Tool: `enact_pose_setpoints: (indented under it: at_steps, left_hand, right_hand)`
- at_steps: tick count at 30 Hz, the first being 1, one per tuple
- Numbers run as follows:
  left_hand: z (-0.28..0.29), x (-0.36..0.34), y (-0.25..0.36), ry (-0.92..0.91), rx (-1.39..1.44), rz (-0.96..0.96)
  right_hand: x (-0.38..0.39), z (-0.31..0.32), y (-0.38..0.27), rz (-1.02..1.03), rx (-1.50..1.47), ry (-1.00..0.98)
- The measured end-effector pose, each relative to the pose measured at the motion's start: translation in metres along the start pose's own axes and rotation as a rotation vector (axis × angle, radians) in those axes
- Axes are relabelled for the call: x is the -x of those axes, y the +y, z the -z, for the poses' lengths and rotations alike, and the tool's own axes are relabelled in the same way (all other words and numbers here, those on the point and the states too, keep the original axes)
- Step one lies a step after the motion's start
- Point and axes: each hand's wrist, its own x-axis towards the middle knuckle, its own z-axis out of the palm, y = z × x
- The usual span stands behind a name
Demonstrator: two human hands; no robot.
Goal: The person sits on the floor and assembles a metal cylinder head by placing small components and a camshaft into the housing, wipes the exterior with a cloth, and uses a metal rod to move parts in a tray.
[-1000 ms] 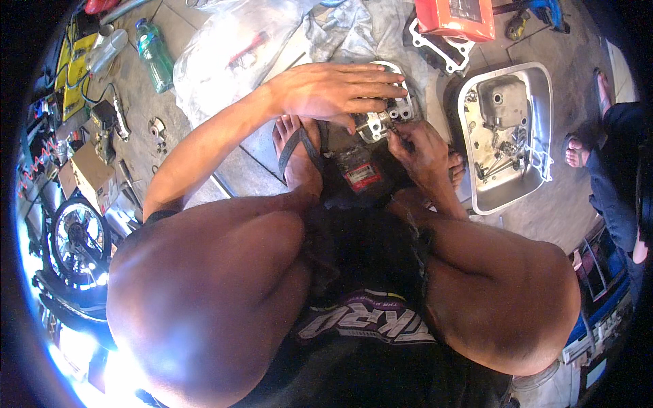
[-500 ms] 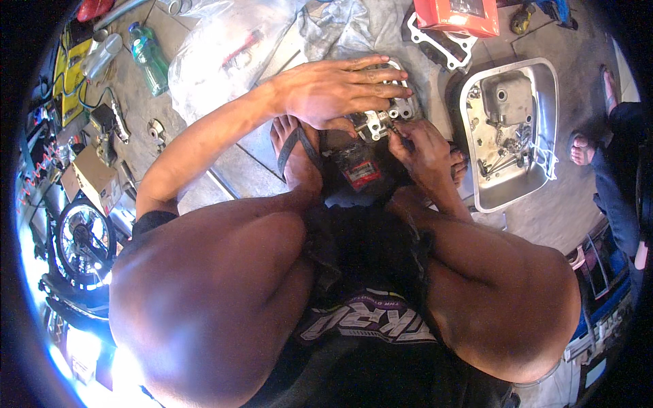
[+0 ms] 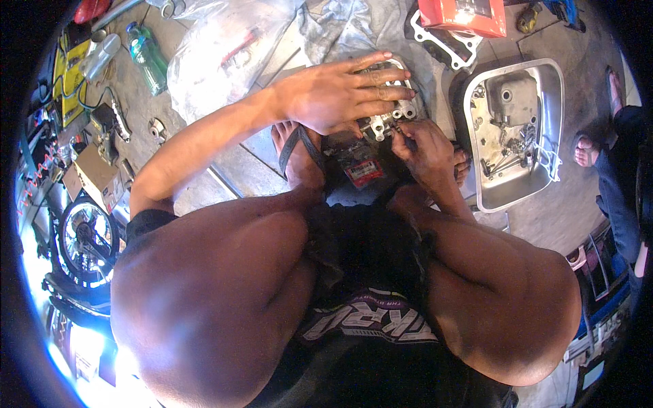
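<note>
A silvery metal engine cylinder head [image 3: 382, 127] lies on the floor between my feet. Across its top rests my left hand [image 3: 333, 95], fingers stretched out and apart, covering much of it. My right hand [image 3: 427, 146] is closed in a pinch at the part's near right edge. Something small and dark seems to be at those fingertips, but I cannot make out what it is. Just on the near side lies a clear plastic packet with a red label [image 3: 364, 173].
To the right stands a metal basin [image 3: 469, 136] holding loose engine parts. Beyond are a gasket [image 3: 468, 54], a red box [image 3: 491, 26] and a grey cloth [image 3: 333, 30]. A plastic bag [image 3: 211, 64] and a green bottle [image 3: 147, 60] lie left. Another person's foot [image 3: 585, 151] is far right.
My left hand has shifted very slightly over the cylinder head, with its fingers spread a bit wider. The right hand stays pinched at the same edge. The view has moved a little.
</note>
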Motion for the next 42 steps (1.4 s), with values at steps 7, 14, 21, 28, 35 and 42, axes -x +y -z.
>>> enact_pose_setpoints:
  at_steps: [7,14,21,28,35,42]
  left_hand:
    - [-0.006,0.011,0.008,0.098,0.032,0.079]
    - [-0.071,0.054,0.083,0.573,0.152,0.531]
    - [-0.066,0.016,0.097,0.432,0.353,0.829]
    - [-0.06,0.009,0.102,0.424,0.654,0.959]
    - [-0.047,0.008,0.098,0.371,0.86,1.072]
    - [-0.046,0.006,0.094,0.45,1.381,1.206]
  right_hand:
    - [-0.001,-0.001,-0.001,-0.05,-0.015,-0.02]
    - [0.001,-0.001,0.002,0.01,-0.001,0.018]
    - [0.0,-0.001,0.003,0.02,-0.009,0.021]
    - [0.001,-0.003,0.003,0.035,0.019,0.039]
    - [0.001,0.0,0.002,-0.023,-0.021,0.002]
    - [0.004,-0.002,0.002,-0.024,-0.016,0.028]
